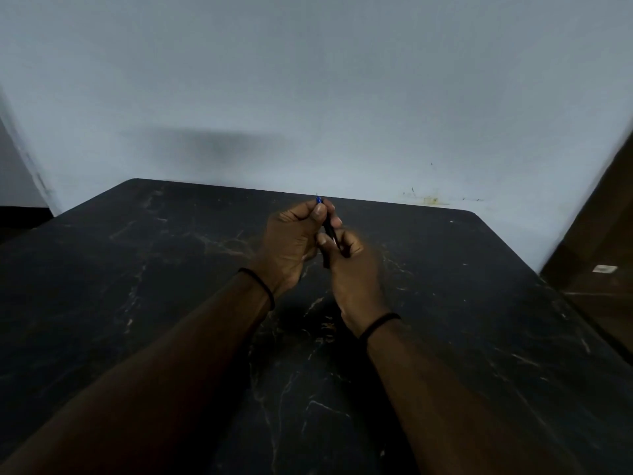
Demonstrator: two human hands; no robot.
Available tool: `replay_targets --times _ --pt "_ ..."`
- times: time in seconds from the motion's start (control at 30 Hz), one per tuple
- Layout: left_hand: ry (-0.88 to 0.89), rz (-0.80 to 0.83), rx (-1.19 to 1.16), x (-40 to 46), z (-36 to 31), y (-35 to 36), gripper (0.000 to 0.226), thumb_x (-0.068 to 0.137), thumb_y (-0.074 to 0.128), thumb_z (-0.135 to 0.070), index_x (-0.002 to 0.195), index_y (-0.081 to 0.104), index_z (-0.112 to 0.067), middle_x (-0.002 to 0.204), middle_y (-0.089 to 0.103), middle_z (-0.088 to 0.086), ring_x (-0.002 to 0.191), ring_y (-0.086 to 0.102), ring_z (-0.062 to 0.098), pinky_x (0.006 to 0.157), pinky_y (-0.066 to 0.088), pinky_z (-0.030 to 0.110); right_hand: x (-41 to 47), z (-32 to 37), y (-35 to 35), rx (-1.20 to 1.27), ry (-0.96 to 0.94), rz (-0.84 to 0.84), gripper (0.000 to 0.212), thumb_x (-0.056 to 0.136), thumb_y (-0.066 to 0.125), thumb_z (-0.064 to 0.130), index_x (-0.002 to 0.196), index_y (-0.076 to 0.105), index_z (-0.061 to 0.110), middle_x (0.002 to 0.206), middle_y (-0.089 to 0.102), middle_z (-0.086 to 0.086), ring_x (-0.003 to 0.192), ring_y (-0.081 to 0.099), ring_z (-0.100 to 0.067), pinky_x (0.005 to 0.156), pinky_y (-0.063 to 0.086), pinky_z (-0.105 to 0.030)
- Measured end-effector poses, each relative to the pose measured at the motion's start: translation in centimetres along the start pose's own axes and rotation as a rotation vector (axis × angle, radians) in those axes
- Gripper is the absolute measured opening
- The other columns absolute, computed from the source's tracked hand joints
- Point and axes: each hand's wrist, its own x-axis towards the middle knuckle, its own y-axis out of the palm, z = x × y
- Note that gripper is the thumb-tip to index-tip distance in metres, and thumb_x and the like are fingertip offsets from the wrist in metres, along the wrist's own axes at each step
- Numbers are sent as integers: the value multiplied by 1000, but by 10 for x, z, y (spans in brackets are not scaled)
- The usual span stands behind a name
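Pen [330, 230] over table [137, 269]: left grip [291, 245] pinching blue-tipped end, right grip [352, 275] clasping barrel; white barrel print unreadable.

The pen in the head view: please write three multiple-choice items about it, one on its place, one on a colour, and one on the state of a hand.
1. Where is the pen relative to the dark table?
A. lying flat on it
B. held above it in both hands
C. standing in a cup on it

2. What colour is the pen's far tip?
A. red
B. yellow
C. blue

3. What does the left hand do?
A. pinches the pen's upper part
B. rests flat on the table
C. hangs empty at the side

Answers:
1 B: the left hand and the right hand both grip the dark barrel above the table top.
2 C: a blue piece shows just past the left fingertips.
3 A: its thumb and fingers close on the barrel near the tip.
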Motion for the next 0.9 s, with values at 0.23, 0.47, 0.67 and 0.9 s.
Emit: replay_targets --times 0.23,0.47,0.67,0.9 --pt "-1 -25 -12 4 4 -15 19 95 58 -21 101 70 -7 110 73 15 31 33 3 31 26 15 -1 3 -1 -212 60 -26 37 103 45 38 97 71 11 74 61 3 66 53 -7 66 42 -29" --pt "-9 -45 33 8 8 -32 26 82 68 -35 98 77 -17 57 52 8 32 24 6 36 21 16 -3 10 -4 -88 54 45 5 95 63 17 97 61 13 84 62 -6 72 55 -14 67 46 -29" --pt "-9 9 45 10 9 -36 27 84 68 -38 100 77 -19 44 46 -8 32 26 5 37 18 19 -5 17 -7 77 221 142 29 105 44 32 100 66 14 69 66 -3 44 39 -6 41 29 -18" --pt "-7 20 85 9 7 -37 26 87 65 -34 104 76 -18 46 35 -2 34 23 7 39 17 21 -5 14 -9 51 191 153 11 94 66 15 100 57 16 86 66 -5 59 52 -8 50 41 -23"
